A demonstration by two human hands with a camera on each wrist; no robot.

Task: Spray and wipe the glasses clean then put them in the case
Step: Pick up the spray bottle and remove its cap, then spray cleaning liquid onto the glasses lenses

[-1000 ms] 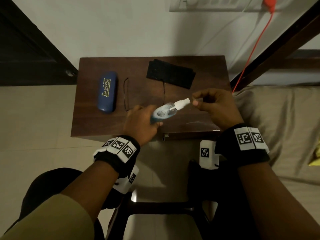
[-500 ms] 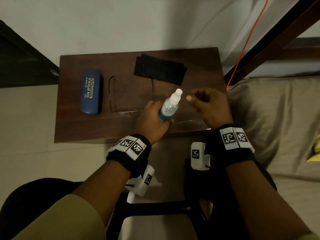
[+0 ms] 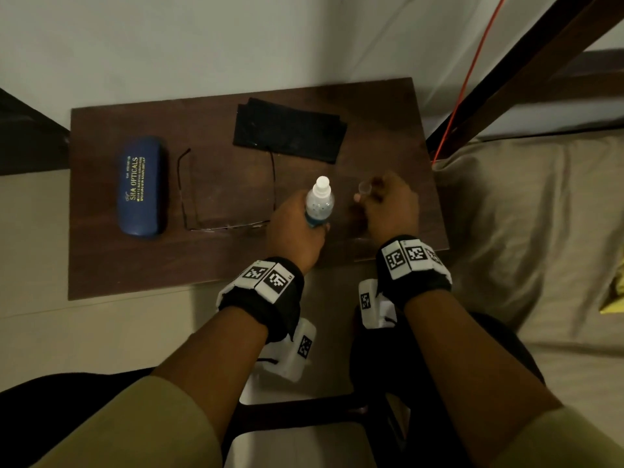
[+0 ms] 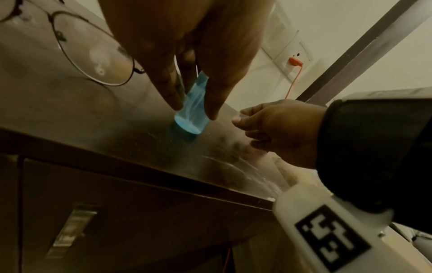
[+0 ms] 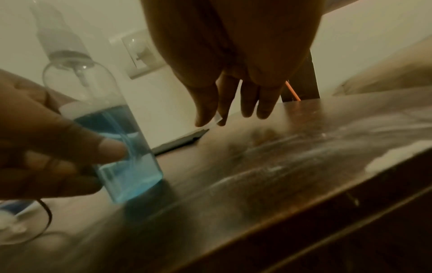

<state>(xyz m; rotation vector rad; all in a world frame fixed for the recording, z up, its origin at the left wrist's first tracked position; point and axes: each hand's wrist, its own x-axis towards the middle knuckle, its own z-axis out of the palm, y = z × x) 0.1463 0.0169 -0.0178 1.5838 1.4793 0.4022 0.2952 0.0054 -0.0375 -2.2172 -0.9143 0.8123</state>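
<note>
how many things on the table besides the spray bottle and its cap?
3: glasses case far left, glasses beside it, black cloth at the back. Nothing seems hidden.

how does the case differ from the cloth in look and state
The case is a blue hard shell with gold lettering; the cloth is flat, black and plain. The case lies shut at the table's left; the cloth lies folded near the back edge. Both rest untouched on the table.

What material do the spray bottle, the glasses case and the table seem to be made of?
Spray bottle: clear, probably plastic; the blue liquid shows through it. Glasses case: blue, matte, hard-looking shell with gold print; material uncertain. Table: dark brown wood or veneer, grain visible, slightly glossy.
</note>
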